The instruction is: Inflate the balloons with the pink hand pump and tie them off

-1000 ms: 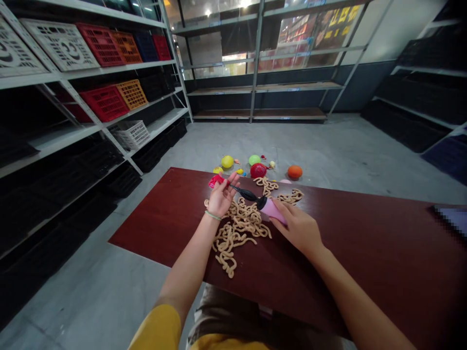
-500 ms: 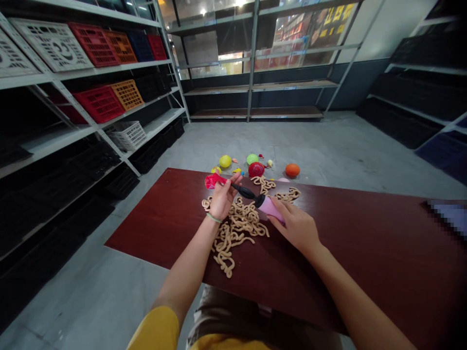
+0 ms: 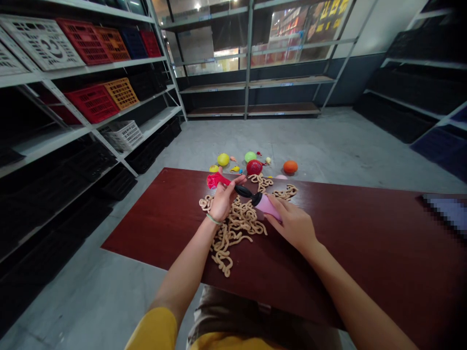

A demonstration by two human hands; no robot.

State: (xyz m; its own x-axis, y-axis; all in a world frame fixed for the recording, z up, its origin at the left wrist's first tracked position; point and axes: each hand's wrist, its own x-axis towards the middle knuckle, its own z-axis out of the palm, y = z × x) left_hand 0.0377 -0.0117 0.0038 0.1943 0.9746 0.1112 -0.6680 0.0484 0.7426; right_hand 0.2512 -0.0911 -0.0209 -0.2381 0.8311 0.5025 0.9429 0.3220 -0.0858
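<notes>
My left hand [image 3: 221, 201], with a pale green band at the wrist, holds a limp red balloon [image 3: 215, 180] between thumb and fingers. The balloon's neck runs over the fingers to the black nozzle end [image 3: 242, 190] of a hand pump; whether it is fitted on is hard to see. My right hand [image 3: 297, 223] is wrapped round the pump's pink barrel [image 3: 268, 207], which slants down toward me. Beneath both hands lies a loose tangle of beige, rope-like twisted strands [image 3: 241, 218] on the dark red-brown table [image 3: 142, 214].
Beyond the table's far edge, a red balloon [image 3: 254, 167], a green balloon [image 3: 250, 156], a yellow balloon [image 3: 223, 159] and an orange balloon [image 3: 290, 166] rest on the floor. A pixelated flat object [image 3: 447, 209] lies at right. Shelving with a white crate [image 3: 42, 43] stands left.
The camera view has shifted slightly. My left hand and the red balloon have moved a little toward the pump. My right hand keeps its hold on the barrel.
</notes>
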